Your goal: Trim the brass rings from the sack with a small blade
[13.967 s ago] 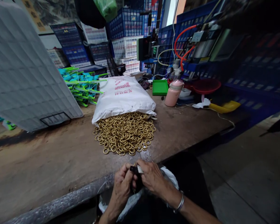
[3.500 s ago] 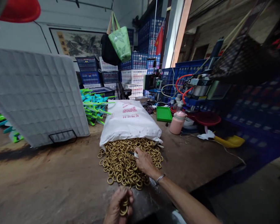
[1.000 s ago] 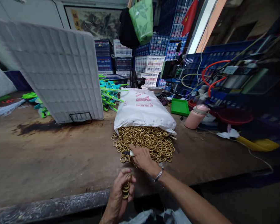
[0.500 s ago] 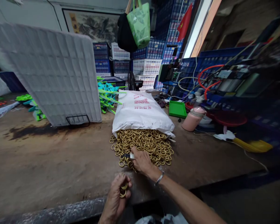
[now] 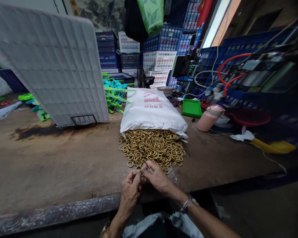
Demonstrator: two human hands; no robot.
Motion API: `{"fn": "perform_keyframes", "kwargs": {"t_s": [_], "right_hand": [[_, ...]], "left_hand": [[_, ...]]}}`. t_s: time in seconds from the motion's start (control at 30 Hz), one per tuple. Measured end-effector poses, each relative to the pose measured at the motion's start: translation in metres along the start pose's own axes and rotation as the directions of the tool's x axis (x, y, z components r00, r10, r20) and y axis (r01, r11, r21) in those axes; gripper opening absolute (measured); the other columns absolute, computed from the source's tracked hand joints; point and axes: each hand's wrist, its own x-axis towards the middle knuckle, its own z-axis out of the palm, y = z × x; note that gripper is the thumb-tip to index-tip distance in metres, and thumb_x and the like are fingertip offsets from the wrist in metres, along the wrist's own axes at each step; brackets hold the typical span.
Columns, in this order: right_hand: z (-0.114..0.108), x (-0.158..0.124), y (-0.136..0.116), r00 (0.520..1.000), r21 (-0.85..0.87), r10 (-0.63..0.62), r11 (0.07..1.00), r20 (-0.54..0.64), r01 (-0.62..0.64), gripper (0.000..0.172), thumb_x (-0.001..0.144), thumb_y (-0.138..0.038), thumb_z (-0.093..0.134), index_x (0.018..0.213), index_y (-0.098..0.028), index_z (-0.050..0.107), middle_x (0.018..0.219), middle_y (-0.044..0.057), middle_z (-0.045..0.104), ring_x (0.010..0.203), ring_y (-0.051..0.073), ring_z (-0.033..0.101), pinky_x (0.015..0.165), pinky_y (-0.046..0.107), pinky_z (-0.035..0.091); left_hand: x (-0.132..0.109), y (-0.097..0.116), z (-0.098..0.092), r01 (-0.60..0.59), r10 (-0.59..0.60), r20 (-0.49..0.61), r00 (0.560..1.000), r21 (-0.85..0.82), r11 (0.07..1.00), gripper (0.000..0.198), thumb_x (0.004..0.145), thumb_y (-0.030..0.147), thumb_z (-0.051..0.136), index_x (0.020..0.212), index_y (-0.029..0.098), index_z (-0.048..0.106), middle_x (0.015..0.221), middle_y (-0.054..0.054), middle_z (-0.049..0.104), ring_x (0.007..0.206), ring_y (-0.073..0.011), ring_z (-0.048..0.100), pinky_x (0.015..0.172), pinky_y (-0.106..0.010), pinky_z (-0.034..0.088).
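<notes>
A heap of gold-coloured rings point(image 5: 152, 147) spills onto the table from the mouth of a white printed sack point(image 5: 151, 115). Just in front of the heap, my left hand point(image 5: 131, 188) is closed around a few of the rings, most of them hidden by the fingers. My right hand point(image 5: 157, 178) meets it, fingertips close together, with a ring between the two hands. A small knife-like tool point(image 5: 148, 166), dark and pale, sticks up from my right fingers; its exact kind is hard to make out.
A white padded panel point(image 5: 57, 66) stands on the left of the wooden table point(image 5: 64, 165). Green and blue plastic pieces point(image 5: 114, 94) lie behind it. To the right are a green tray point(image 5: 191, 108), a pink bottle point(image 5: 210, 118) and a machine with orange tubes point(image 5: 255, 74).
My right hand has drawn back from the heap toward my left hand. The left has moved up and forward, and the two now meet. The view has tilted down.
</notes>
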Motion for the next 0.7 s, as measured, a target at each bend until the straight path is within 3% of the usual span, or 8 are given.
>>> {"fn": "perform_keyframes", "kwargs": {"t_s": [0.07, 0.17, 0.23, 0.3, 0.4, 0.53, 0.63, 0.7], "right_hand": [[-0.002, -0.002, -0.002, 1.000, -0.099, -0.009, 0.995, -0.015, 0.008, 0.021, 0.079, -0.035, 0.047, 0.067, -0.018, 0.043, 0.056, -0.007, 0.042, 0.054, 0.007, 0.040, 0.053, 0.019, 0.032], [-0.004, -0.005, -0.006, 0.999, -0.210, 0.013, 0.978, -0.030, -0.019, 0.027, 0.079, -0.037, 0.046, 0.060, -0.018, 0.040, 0.055, -0.007, 0.035, 0.053, 0.007, 0.034, 0.048, 0.019, 0.027], [-0.005, -0.007, -0.009, 0.999, -0.217, 0.034, 0.975, -0.042, -0.043, 0.027, 0.079, -0.035, 0.045, 0.059, -0.018, 0.039, 0.054, -0.007, 0.033, 0.052, 0.007, 0.032, 0.048, 0.019, 0.026], [-0.005, -0.009, -0.011, 0.998, -0.194, 0.052, 0.979, -0.046, -0.060, 0.024, 0.078, -0.033, 0.045, 0.059, -0.017, 0.041, 0.054, -0.007, 0.034, 0.053, 0.007, 0.033, 0.048, 0.019, 0.026], [-0.006, -0.011, -0.010, 0.998, -0.110, 0.066, 0.992, -0.023, -0.068, 0.023, 0.079, -0.034, 0.043, 0.064, -0.017, 0.044, 0.056, -0.007, 0.040, 0.053, 0.007, 0.037, 0.050, 0.019, 0.029], [-0.008, -0.014, -0.004, 0.995, -0.033, 0.093, 0.995, -0.041, -0.094, 0.025, 0.083, -0.033, 0.036, 0.068, -0.017, 0.048, 0.056, -0.004, 0.049, 0.053, 0.009, 0.045, 0.053, 0.020, 0.034], [-0.012, -0.020, -0.001, 0.995, -0.213, 0.052, 0.975, -0.084, -0.069, 0.025, 0.083, -0.030, 0.035, 0.067, -0.017, 0.049, 0.056, -0.003, 0.050, 0.053, 0.009, 0.045, 0.053, 0.020, 0.033], [-0.014, -0.026, 0.000, 0.999, -0.377, -0.013, 0.926, -0.033, 0.000, 0.019, 0.080, -0.022, 0.037, 0.066, -0.018, 0.049, 0.058, -0.003, 0.051, 0.055, 0.010, 0.044, 0.053, 0.019, 0.030]], "left_hand": [[-0.002, 0.002, 0.000, -0.129, 0.130, 0.000, 0.992, 0.080, 0.988, 0.020, 0.066, 0.036, 0.065, 0.062, 0.016, 0.062, 0.054, 0.002, 0.054, 0.050, -0.0097, 0.047, 0.050, -0.018, 0.039], [-0.004, 0.005, 0.000, -0.237, 0.234, 0.034, 0.972, 0.155, 0.959, 0.012, 0.065, 0.029, 0.066, 0.066, 0.017, 0.066, 0.064, -0.001, 0.061, 0.065, -0.0148, 0.053, 0.064, -0.022, 0.041], [-0.006, 0.004, 0.001, -0.174, 0.170, 0.043, 0.985, 0.150, 0.973, 0.015, 0.066, 0.032, 0.065, 0.067, 0.016, 0.064, 0.057, 0.001, 0.056, 0.055, -0.0119, 0.049, 0.054, -0.020, 0.040], [-0.007, 0.002, 0.002, -0.029, 0.022, 0.064, 0.998, 0.112, 0.993, 0.022, 0.068, 0.039, 0.062, 0.066, 0.017, 0.058, 0.049, 0.005, 0.048, 0.041, -0.0076, 0.040, 0.041, -0.017, 0.032], [-0.010, 0.001, 0.004, 0.138, -0.141, 0.136, 0.981, 0.030, 0.990, 0.031, 0.071, 0.047, 0.056, 0.064, 0.018, 0.048, 0.047, 0.008, 0.042, 0.033, -0.0040, 0.031, 0.033, -0.015, 0.022], [-0.016, 0.004, 0.006, 0.158, -0.145, 0.195, 0.970, -0.051, 0.986, 0.032, 0.072, 0.048, 0.056, 0.068, 0.018, 0.046, 0.051, 0.007, 0.045, 0.034, -0.0029, 0.033, 0.034, -0.014, 0.022], [-0.018, 0.006, 0.008, 0.155, -0.148, 0.182, 0.972, -0.025, 0.988, 0.034, 0.070, 0.050, 0.057, 0.067, 0.018, 0.046, 0.050, 0.007, 0.047, 0.034, -0.0030, 0.034, 0.034, -0.014, 0.022], [-0.018, 0.004, 0.009, 0.145, -0.142, 0.167, 0.976, -0.006, 0.989, 0.036, 0.069, 0.052, 0.058, 0.067, 0.018, 0.046, 0.050, 0.007, 0.048, 0.034, -0.0031, 0.034, 0.034, -0.015, 0.023]]}}
